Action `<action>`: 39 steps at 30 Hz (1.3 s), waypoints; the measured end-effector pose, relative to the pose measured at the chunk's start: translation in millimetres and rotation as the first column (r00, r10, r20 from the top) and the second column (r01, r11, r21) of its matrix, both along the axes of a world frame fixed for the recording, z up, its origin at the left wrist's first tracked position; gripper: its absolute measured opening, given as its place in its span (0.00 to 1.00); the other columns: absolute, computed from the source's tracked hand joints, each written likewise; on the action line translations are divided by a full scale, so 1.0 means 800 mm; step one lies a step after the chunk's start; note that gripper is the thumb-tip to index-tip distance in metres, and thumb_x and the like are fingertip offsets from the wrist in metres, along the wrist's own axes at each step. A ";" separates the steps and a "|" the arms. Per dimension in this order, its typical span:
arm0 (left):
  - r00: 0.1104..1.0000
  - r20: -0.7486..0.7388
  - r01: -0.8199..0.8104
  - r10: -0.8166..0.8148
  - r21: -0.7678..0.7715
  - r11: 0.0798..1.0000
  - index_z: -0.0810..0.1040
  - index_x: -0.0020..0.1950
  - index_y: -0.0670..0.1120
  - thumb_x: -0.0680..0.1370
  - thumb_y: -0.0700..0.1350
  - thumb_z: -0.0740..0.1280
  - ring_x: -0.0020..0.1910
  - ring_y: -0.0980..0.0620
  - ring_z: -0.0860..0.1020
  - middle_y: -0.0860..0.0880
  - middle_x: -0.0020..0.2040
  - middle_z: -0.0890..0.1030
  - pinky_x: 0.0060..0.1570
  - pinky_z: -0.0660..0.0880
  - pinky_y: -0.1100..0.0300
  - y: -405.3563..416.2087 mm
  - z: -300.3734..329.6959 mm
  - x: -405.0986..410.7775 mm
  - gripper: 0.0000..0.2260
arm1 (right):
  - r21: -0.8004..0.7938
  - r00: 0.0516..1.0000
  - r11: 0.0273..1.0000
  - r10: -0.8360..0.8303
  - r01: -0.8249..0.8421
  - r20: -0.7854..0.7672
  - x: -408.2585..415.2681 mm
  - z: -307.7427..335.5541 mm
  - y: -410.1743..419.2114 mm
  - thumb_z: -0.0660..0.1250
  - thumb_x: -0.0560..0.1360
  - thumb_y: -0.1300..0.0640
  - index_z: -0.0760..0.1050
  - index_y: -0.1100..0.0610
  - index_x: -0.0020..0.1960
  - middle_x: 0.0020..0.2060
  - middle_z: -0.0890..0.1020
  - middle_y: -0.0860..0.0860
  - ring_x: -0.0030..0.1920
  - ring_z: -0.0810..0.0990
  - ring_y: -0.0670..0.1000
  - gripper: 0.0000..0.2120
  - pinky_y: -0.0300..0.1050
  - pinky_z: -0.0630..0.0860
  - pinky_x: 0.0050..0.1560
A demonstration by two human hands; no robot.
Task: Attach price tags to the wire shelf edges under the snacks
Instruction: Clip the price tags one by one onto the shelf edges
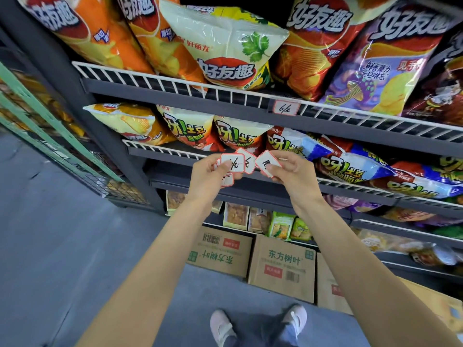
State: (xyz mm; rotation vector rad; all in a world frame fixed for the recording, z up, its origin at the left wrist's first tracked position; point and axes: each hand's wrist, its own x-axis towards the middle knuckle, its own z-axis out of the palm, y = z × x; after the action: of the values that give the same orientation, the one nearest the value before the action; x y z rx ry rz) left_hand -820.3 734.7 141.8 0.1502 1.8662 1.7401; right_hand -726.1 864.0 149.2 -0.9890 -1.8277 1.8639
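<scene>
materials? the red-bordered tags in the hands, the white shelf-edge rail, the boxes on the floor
Small white red-bordered price tags: probably thin matte paper or card; they carry pen writing and fan flat.
White wire shelf-edge rail: likely coated or painted metal wire, with thin, even, smooth rods.
Brown printed boxes on the floor: cardboard, dull with folded edges.

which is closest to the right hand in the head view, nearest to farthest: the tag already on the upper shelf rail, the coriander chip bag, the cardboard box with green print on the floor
From the right hand:
1. Tag already on the upper shelf rail, just above the hand.
2. Cardboard box with green print, below on the floor.
3. Coriander chip bag, top shelf, up and to the left.
</scene>
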 end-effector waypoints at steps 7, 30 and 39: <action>0.993 -0.002 0.118 -0.118 -0.005 0.993 0.77 0.54 0.48 0.81 0.40 0.60 0.36 0.58 0.83 0.52 0.44 0.83 0.38 0.78 0.67 -0.003 0.004 0.000 0.08 | 0.098 0.995 0.994 0.046 -0.055 0.086 -0.013 0.003 -0.001 0.67 0.74 0.65 0.78 0.58 0.54 0.43 0.83 0.51 0.39 0.80 0.43 0.09 0.30 0.74 0.33; 0.995 0.077 -0.066 0.062 0.050 0.997 0.78 0.45 0.53 0.74 0.36 0.70 0.52 0.49 0.81 0.49 0.46 0.83 0.52 0.79 0.53 -0.003 -0.002 -0.026 0.11 | 0.101 0.994 0.991 0.082 -0.089 0.070 -0.025 0.011 0.002 0.72 0.69 0.69 0.77 0.53 0.43 0.39 0.83 0.48 0.43 0.82 0.45 0.11 0.31 0.76 0.34; 0.995 0.085 -0.065 0.057 0.099 0.993 0.77 0.58 0.45 0.74 0.37 0.69 0.50 0.53 0.82 0.46 0.51 0.83 0.46 0.79 0.61 -0.001 0.002 -0.029 0.13 | 0.032 0.994 0.995 0.088 -0.091 0.068 -0.028 0.013 0.009 0.70 0.71 0.68 0.79 0.54 0.45 0.44 0.84 0.51 0.48 0.83 0.50 0.10 0.43 0.79 0.47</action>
State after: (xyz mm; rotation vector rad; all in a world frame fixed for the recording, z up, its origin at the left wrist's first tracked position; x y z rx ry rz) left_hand -843.6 734.2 143.0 0.0599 1.7407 1.8558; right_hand -748.4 871.6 159.4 -0.9836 -1.9673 1.8643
